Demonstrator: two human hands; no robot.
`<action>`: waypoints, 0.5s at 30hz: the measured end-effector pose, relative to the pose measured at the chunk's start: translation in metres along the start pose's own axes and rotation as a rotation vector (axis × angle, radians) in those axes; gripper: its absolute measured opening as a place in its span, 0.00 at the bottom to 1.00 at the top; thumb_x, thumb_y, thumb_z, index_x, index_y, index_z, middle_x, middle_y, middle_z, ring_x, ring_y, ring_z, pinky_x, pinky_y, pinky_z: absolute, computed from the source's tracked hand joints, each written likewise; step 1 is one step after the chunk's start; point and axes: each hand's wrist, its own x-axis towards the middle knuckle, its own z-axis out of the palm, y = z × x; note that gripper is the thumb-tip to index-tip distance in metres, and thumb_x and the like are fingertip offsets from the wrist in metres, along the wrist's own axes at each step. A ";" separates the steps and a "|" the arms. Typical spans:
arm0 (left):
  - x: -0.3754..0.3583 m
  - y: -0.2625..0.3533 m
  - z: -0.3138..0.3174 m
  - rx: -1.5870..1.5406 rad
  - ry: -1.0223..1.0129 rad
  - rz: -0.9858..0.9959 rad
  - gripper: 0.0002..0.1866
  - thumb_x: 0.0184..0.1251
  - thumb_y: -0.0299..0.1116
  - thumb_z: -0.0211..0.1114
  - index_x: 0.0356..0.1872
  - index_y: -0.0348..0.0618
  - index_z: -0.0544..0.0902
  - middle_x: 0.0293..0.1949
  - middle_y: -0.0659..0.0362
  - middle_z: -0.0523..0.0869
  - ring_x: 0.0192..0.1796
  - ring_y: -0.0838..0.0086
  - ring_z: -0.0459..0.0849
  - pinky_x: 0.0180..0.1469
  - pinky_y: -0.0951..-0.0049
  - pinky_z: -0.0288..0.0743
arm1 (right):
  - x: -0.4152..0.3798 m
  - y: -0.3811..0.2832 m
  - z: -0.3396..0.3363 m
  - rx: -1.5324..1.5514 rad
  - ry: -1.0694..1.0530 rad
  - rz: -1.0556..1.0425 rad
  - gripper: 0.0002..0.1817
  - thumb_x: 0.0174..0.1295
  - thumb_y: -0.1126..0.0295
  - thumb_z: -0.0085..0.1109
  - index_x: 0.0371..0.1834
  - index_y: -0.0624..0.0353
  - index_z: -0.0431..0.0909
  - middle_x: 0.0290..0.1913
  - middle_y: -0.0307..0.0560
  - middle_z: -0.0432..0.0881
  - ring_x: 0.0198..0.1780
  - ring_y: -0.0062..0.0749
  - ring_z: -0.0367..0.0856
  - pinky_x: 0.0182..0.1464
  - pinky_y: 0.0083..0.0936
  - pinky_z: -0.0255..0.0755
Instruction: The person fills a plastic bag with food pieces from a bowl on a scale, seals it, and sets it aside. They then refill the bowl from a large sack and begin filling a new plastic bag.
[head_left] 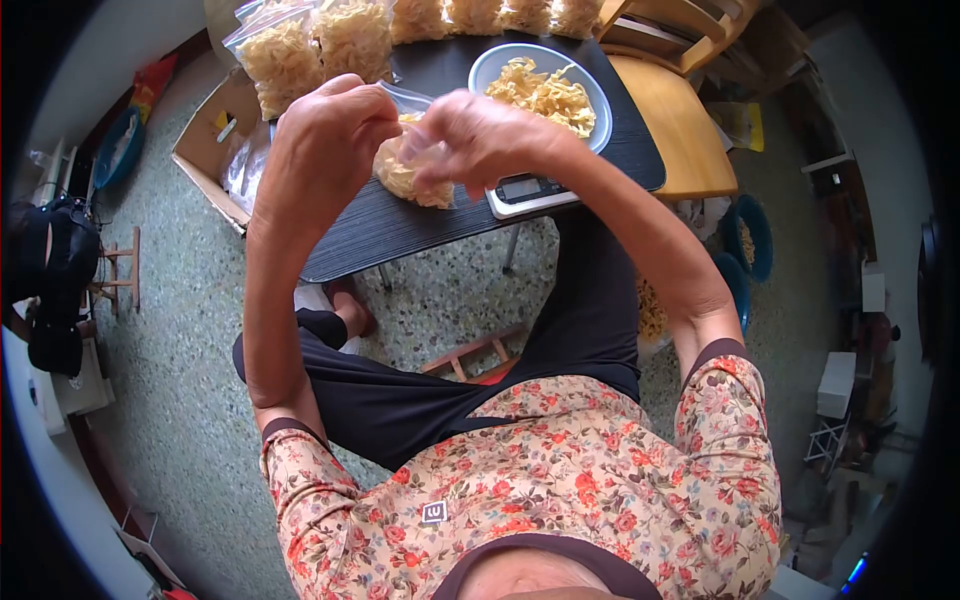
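Observation:
A clear plastic zip bag (406, 183) of pale yellow dried strips stands near the table's front edge. My left hand (335, 128) is closed, its fingertips pinching the upper left corner of the bag. On the other side, my right hand (482, 140) overlaps the bag's upper right part, its fingers smeared by motion. Just right of the bag is a white kitchen scale (530, 196) with a small display. A pale oval tub (600, 95) holding loose dried strips (537, 90) sits over the scale's far side.
Several filled bags (350, 45) line the back of the dark table (400, 238). An open cardboard box (205, 160) with plastic bags stands at its left. To the right are a wooden chair (670, 130) and blue basins (748, 238) on the floor.

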 end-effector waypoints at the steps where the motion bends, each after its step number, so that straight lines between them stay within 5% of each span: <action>1: 0.001 0.001 0.001 -0.010 0.026 -0.006 0.04 0.65 0.23 0.72 0.38 0.34 0.86 0.33 0.55 0.83 0.32 0.71 0.84 0.37 0.71 0.77 | -0.006 0.005 -0.007 0.050 0.065 -0.068 0.17 0.63 0.63 0.75 0.54 0.55 0.89 0.38 0.47 0.90 0.25 0.25 0.85 0.26 0.23 0.81; 4: 0.000 0.006 0.005 -0.026 0.065 -0.011 0.04 0.65 0.23 0.73 0.38 0.35 0.87 0.32 0.56 0.84 0.33 0.72 0.84 0.37 0.73 0.77 | -0.025 0.030 -0.035 0.046 0.268 -0.378 0.16 0.64 0.63 0.75 0.52 0.57 0.89 0.40 0.44 0.91 0.23 0.22 0.85 0.25 0.21 0.82; 6: 0.002 0.010 0.008 -0.030 0.087 -0.007 0.04 0.65 0.23 0.73 0.38 0.35 0.87 0.32 0.57 0.84 0.33 0.73 0.85 0.37 0.73 0.78 | -0.033 0.054 -0.050 0.110 0.503 -0.399 0.14 0.65 0.63 0.74 0.50 0.57 0.90 0.40 0.44 0.92 0.22 0.20 0.84 0.23 0.17 0.79; 8: 0.002 0.014 0.013 -0.078 0.121 -0.039 0.04 0.65 0.23 0.74 0.37 0.35 0.88 0.31 0.57 0.85 0.33 0.74 0.86 0.37 0.75 0.79 | -0.046 0.077 -0.070 -0.028 0.600 -0.269 0.10 0.65 0.65 0.72 0.47 0.56 0.90 0.41 0.44 0.92 0.27 0.24 0.87 0.32 0.24 0.84; 10: 0.004 0.017 0.017 -0.088 0.141 -0.036 0.04 0.65 0.23 0.74 0.37 0.36 0.88 0.31 0.58 0.85 0.33 0.74 0.86 0.37 0.75 0.79 | -0.041 0.128 -0.084 -0.499 0.712 -0.246 0.09 0.64 0.65 0.69 0.44 0.54 0.90 0.42 0.47 0.92 0.37 0.35 0.91 0.46 0.34 0.85; 15: 0.005 0.017 0.021 -0.076 0.166 -0.035 0.04 0.65 0.24 0.74 0.37 0.36 0.88 0.31 0.58 0.85 0.32 0.74 0.86 0.37 0.75 0.80 | -0.049 0.147 -0.071 -0.621 0.779 -0.087 0.11 0.60 0.66 0.71 0.43 0.58 0.88 0.39 0.47 0.89 0.43 0.39 0.88 0.52 0.34 0.81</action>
